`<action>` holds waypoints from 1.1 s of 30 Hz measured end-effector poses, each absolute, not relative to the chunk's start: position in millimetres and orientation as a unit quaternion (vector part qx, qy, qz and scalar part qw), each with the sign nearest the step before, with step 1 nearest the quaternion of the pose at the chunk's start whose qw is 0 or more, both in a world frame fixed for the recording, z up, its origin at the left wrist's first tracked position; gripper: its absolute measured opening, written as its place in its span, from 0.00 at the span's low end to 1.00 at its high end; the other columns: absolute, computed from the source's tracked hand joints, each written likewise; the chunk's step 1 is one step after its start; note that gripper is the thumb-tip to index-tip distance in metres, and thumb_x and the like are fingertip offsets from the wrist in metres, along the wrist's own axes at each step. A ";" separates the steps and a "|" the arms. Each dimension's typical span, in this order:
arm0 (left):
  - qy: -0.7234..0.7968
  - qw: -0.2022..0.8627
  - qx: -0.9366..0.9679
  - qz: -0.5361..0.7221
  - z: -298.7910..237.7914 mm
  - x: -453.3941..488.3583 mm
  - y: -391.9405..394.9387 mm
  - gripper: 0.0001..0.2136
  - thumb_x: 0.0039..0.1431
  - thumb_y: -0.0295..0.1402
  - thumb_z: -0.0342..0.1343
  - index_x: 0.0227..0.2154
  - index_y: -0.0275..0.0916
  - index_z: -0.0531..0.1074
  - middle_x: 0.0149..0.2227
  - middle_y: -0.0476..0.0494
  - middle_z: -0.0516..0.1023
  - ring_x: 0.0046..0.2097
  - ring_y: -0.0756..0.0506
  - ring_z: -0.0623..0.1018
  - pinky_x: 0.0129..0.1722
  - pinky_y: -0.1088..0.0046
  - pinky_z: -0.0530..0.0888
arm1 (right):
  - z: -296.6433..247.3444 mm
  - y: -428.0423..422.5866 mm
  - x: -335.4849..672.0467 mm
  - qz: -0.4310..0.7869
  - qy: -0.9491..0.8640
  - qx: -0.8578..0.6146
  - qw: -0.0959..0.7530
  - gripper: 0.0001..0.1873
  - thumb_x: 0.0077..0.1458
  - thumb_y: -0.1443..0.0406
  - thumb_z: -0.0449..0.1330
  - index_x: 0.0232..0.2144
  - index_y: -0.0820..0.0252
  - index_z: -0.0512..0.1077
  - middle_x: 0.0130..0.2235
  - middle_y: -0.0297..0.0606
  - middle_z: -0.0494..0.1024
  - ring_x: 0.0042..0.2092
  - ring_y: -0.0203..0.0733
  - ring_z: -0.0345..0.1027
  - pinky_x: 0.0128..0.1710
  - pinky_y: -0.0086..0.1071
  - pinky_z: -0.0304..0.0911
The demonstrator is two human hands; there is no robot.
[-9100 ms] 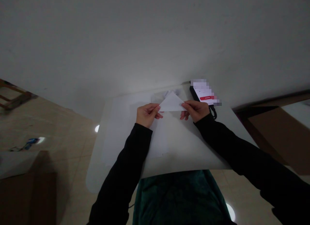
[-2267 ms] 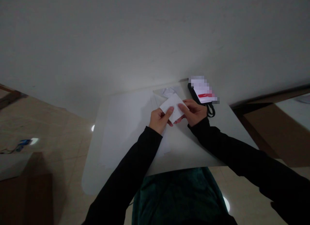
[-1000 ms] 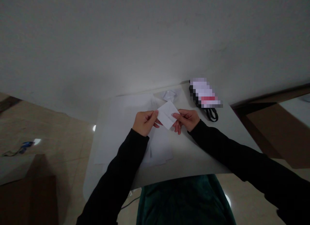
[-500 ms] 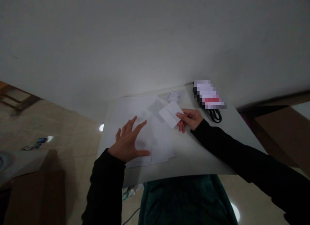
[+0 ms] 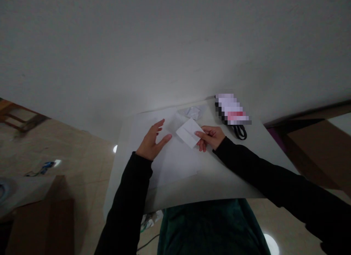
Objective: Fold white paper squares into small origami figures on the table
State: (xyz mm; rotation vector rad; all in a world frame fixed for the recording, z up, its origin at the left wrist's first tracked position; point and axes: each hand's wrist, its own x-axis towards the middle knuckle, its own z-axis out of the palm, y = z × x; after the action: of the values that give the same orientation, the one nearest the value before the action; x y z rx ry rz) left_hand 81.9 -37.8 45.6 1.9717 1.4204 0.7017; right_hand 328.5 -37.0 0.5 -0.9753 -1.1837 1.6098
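Note:
A small square of folded white paper (image 5: pixel 188 132) with creases across it is pinched at its right corner by my right hand (image 5: pixel 210 137), thumb on top. To its left, my left hand (image 5: pixel 153 139) hovers with thumb and fingers apart, holding nothing. Beneath my left hand lie large white paper sheets (image 5: pixel 171 167) on the white table. Just behind the held square rests a small folded paper piece (image 5: pixel 193 112), its exact shape hard to make out.
A dark pouch with a blurred pale face (image 5: pixel 233 108) and a black strap (image 5: pixel 240 132) stands at the table's back right. The wall (image 5: pixel 164 57) rises behind the table (image 5: pixel 219 178). Cardboard boxes (image 5: pixel 41 225) (image 5: pixel 320 149) flank it on both sides.
My left hand has turned and moved up and right, closer to the folded paper, its fingers drawn nearer together. My right hand keeps its pinch, and the view has shifted slightly.

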 end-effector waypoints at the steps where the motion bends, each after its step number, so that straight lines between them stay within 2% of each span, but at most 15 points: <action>1: 0.505 0.354 0.727 0.304 46.3 86.6 -30.9 0.28 0.57 0.44 0.54 0.59 0.43 0.54 0.56 0.32 0.66 0.48 0.42 0.75 0.48 0.57 0.73 | -0.3 -36.8 329.1 0.649 -0.483 -0.392 0.438 0.21 0.45 0.51 0.65 0.22 0.63 0.67 0.16 0.33 0.73 0.14 0.36 0.67 0.10 0.24 0.61; 3: 0.438 0.470 0.695 0.322 44.2 98.4 -22.9 0.29 0.55 0.41 0.58 0.57 0.45 0.54 0.51 0.36 0.71 0.35 0.49 0.77 0.37 0.65 0.78 | -1.9 -36.4 330.2 0.652 -0.498 -0.389 0.420 0.20 0.46 0.52 0.65 0.24 0.64 0.68 0.16 0.33 0.73 0.14 0.35 0.66 0.10 0.24 0.61; 6: 0.393 0.558 0.647 0.338 33.2 115.2 -24.2 0.24 0.49 0.37 0.63 0.48 0.45 0.61 0.43 0.45 0.73 0.30 0.52 0.75 0.24 0.74 0.77 | -2.9 -36.9 331.2 0.659 -0.517 -0.380 0.392 0.21 0.46 0.53 0.65 0.33 0.66 0.69 0.17 0.33 0.74 0.14 0.36 0.66 0.10 0.24 0.62; 9: 0.374 0.568 0.639 0.359 19.2 124.8 -30.4 0.13 0.50 0.37 0.63 0.36 0.39 0.70 0.35 0.47 0.73 0.32 0.50 0.74 0.23 0.77 0.77 | -0.5 -39.4 331.3 0.647 -0.521 -0.367 0.419 0.32 0.49 0.55 0.64 0.51 0.62 0.60 0.18 0.27 0.74 0.15 0.37 0.68 0.11 0.25 0.64; 11: 0.373 0.566 0.636 0.370 12.1 127.5 -32.1 0.11 0.51 0.37 0.62 0.35 0.37 0.75 0.35 0.44 0.75 0.31 0.51 0.74 0.23 0.77 0.77 | 2.1 -41.3 332.0 0.617 -0.531 -0.348 0.465 0.34 0.51 0.57 0.63 0.55 0.57 0.55 0.20 0.25 0.74 0.17 0.36 0.69 0.13 0.25 0.66; 14: 0.381 0.564 0.619 0.391 7.4 126.9 -30.2 0.13 0.50 0.36 0.63 0.38 0.36 0.77 0.36 0.43 0.77 0.26 0.54 0.72 0.21 0.78 0.76 | 3.7 -41.7 335.6 0.561 -0.571 -0.307 0.515 0.19 0.53 0.60 0.62 0.46 0.57 0.66 0.29 0.31 0.75 0.23 0.33 0.71 0.19 0.26 0.70; 16: 0.390 0.563 0.609 0.399 8.2 124.3 -28.6 0.13 0.48 0.35 0.64 0.37 0.36 0.78 0.35 0.43 0.79 0.24 0.55 0.72 0.22 0.79 0.75 | 2.4 -39.8 339.4 0.534 -0.617 -0.280 0.506 0.11 0.52 0.63 0.63 0.39 0.59 0.73 0.36 0.37 0.75 0.30 0.34 0.73 0.27 0.28 0.73; 18: 0.395 0.562 0.608 0.399 10.8 121.3 -28.3 0.13 0.47 0.34 0.65 0.37 0.37 0.78 0.36 0.42 0.80 0.27 0.53 0.75 0.25 0.78 0.76 | -0.3 -36.7 342.8 0.514 -0.654 -0.260 0.490 0.11 0.49 0.66 0.65 0.38 0.59 0.76 0.40 0.40 0.75 0.36 0.36 0.74 0.35 0.30 0.74; 20: 0.384 0.566 0.615 0.393 13.4 119.0 -29.3 0.16 0.43 0.31 0.67 0.39 0.37 0.78 0.38 0.41 0.80 0.32 0.50 0.78 0.29 0.77 0.77 | -3.2 -33.5 345.1 0.504 -0.663 -0.249 0.494 0.16 0.45 0.68 0.67 0.40 0.57 0.77 0.41 0.40 0.76 0.38 0.36 0.74 0.38 0.30 0.73; 24: 0.339 0.584 0.629 0.386 13.3 119.1 -31.5 0.26 0.34 0.27 0.71 0.43 0.39 0.77 0.41 0.40 0.78 0.37 0.47 0.79 0.35 0.72 0.78 | -6.2 -29.9 346.6 0.486 -0.662 -0.279 0.498 0.16 0.42 0.68 0.69 0.37 0.54 0.79 0.37 0.37 0.79 0.35 0.34 0.74 0.36 0.27 0.72; 28: 0.329 0.569 0.637 0.402 7.4 121.1 -30.3 0.24 0.36 0.28 0.70 0.42 0.40 0.77 0.42 0.41 0.78 0.41 0.45 0.78 0.40 0.71 0.77 | -5.0 -30.3 346.1 0.458 -0.667 -0.327 0.489 0.11 0.42 0.65 0.70 0.32 0.56 0.79 0.31 0.36 0.81 0.31 0.34 0.74 0.31 0.27 0.72; 33: 0.352 0.516 0.672 0.398 2.3 121.0 -28.3 0.17 0.45 0.34 0.67 0.41 0.40 0.78 0.39 0.40 0.79 0.37 0.47 0.78 0.26 0.79 0.74 | -2.3 -32.3 343.7 0.460 -0.656 -0.349 0.486 0.06 0.48 0.62 0.66 0.28 0.59 0.78 0.23 0.33 0.78 0.23 0.33 0.72 0.25 0.26 0.71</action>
State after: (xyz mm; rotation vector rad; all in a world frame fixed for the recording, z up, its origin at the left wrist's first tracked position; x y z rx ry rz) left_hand 121.0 -28.3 2.3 1.6138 0.8458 0.9564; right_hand 343.7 -32.3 -2.3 -0.8486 -1.5971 1.1189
